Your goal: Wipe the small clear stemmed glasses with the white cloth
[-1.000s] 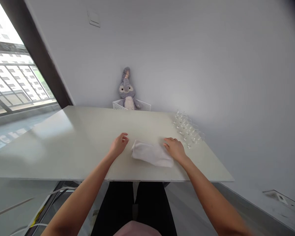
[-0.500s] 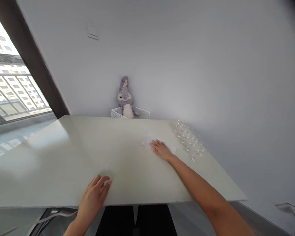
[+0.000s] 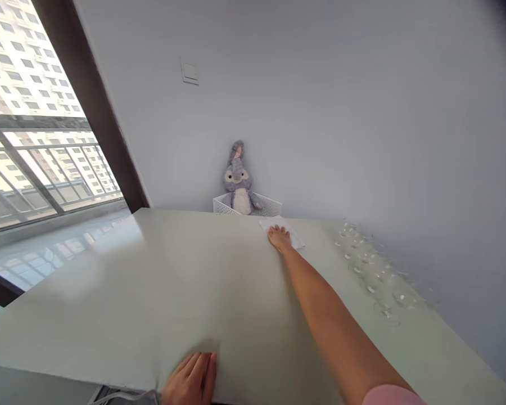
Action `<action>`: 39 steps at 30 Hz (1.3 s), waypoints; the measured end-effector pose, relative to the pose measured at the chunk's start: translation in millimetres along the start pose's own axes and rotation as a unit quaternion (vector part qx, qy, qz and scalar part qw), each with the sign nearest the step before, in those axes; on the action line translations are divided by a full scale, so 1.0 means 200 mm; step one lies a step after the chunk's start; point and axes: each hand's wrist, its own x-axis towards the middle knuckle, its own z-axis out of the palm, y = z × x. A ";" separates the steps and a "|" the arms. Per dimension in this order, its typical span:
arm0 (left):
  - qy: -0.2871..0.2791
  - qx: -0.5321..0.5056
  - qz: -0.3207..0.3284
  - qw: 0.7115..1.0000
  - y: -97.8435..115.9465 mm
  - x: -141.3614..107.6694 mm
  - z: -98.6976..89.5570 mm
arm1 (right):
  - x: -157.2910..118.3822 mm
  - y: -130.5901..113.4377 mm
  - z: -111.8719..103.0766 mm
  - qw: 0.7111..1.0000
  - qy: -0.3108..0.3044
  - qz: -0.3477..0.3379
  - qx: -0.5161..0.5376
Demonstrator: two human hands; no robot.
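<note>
Head view: the right hand [image 3: 279,237] lay flat, its grip spread, not clenched, atop a white cloth [image 3: 296,239] on the tabletop [image 3: 164,281], clear glassware [image 3: 366,259] to its right. Seemingly light and limp, the cloth suited an edge pinch. The left hand [image 3: 190,380] curled, contents hidden.

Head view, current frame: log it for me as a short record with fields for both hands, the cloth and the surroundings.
Right hand: stretched forward, spread flat on the white cloth
Left hand: at the near edge of the table, fingers bent, no object visible in it
Cloth position: on the table, near its far edge
Right side: clear glassware, blurred, count uncertain
Beyond far edge: white perforated basket holding a grey plush toy
Wall: switch
</note>
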 end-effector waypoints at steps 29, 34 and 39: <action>-0.013 0.041 0.025 0.999 -0.03 -0.04 -0.01 | -0.79 -0.40 0.22 0.932 -0.078 -0.354 0.001; -0.048 0.054 -0.054 0.996 0.00 -0.02 -0.03 | -0.82 0.08 0.08 0.982 -0.055 -0.177 -0.013; -0.179 -0.038 -0.094 0.979 0.08 0.11 -0.06 | -1.13 0.30 0.08 0.985 -0.044 -0.169 -0.003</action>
